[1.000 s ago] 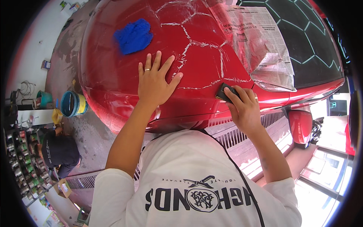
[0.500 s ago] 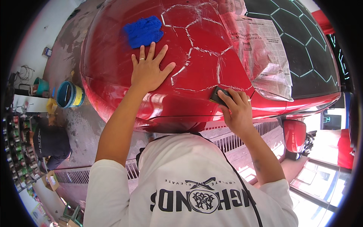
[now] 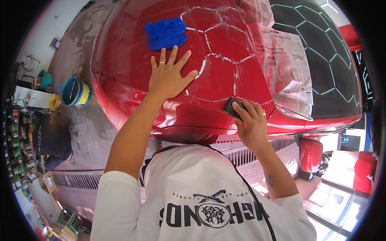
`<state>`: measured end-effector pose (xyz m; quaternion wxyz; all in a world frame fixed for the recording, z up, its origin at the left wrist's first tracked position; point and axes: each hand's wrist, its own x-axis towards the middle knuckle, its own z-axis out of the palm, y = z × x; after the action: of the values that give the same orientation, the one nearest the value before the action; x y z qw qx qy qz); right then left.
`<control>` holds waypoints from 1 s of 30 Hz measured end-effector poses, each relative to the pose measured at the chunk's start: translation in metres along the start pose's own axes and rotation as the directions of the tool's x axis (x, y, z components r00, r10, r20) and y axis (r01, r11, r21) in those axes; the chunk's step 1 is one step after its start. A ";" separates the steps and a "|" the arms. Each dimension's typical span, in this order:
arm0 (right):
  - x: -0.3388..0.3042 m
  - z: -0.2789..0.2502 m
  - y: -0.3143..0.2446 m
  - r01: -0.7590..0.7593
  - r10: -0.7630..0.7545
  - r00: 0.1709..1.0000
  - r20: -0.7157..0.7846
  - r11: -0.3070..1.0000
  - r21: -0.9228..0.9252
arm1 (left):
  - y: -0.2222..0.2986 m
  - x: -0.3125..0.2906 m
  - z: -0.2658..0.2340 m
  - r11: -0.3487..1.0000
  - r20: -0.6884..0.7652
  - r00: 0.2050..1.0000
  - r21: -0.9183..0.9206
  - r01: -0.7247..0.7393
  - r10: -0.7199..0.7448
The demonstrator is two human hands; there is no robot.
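A glossy red car hood (image 3: 132, 72) fills the upper middle, with white, flaky streaks (image 3: 207, 42) forming partial hexagons on it. My left hand (image 3: 169, 77) lies flat on the paint, fingers spread, a ring on one finger. Just beyond its fingertips rests a crumpled blue microfiber cloth (image 3: 167, 33). My right hand (image 3: 251, 120) grips a small black applicator block (image 3: 232, 107) against the hood, close to the lowest white streak. The block's underside is hidden.
Newspaper sheets (image 3: 287, 68) cover the hood's rear edge beside the dark windshield (image 3: 321, 44). A red side mirror (image 3: 311, 154) juts out at right. Left on the floor stand a teal bucket (image 3: 72, 91) and a cardboard box (image 3: 49, 181). Another person (image 3: 50, 140) bends near shelves (image 3: 20, 148).
The view has shifted, so the hood and cloth appear further right. My right hand has slid the block slightly leftward along the hood. My left hand stays flat below the cloth.
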<state>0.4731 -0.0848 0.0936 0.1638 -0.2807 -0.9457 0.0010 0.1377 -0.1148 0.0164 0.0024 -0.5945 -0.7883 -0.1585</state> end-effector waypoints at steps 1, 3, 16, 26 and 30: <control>0.007 0.002 0.003 0.056 -0.055 0.996 -0.066 0.998 0.011 | 0.000 0.000 0.000 1.000 0.035 0.999 0.000 0.015 -0.016; 0.056 0.025 0.018 0.013 -0.016 0.997 -0.078 0.999 -0.036 | 0.001 0.002 -0.002 1.000 0.022 1.000 -0.007 0.005 -0.005; 0.018 0.007 -0.017 0.019 -0.020 0.999 0.025 1.000 0.010 | 0.001 -0.001 -0.001 1.000 -0.032 0.999 -0.014 -0.001 0.000; 0.104 0.044 0.004 -0.021 0.017 0.993 -0.121 0.999 -0.030 | -0.005 0.000 -0.006 0.998 -0.008 0.999 -0.047 -0.039 0.039; -0.001 -0.011 0.008 -0.038 0.041 0.996 -0.078 0.998 0.043 | -0.004 -0.001 0.002 0.999 -0.015 1.000 -0.036 -0.025 0.024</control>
<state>0.4820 -0.0794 0.1024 0.2069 -0.2957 -0.9325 0.0129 0.1344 -0.1159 0.0135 -0.0005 -0.6028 -0.7780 -0.1770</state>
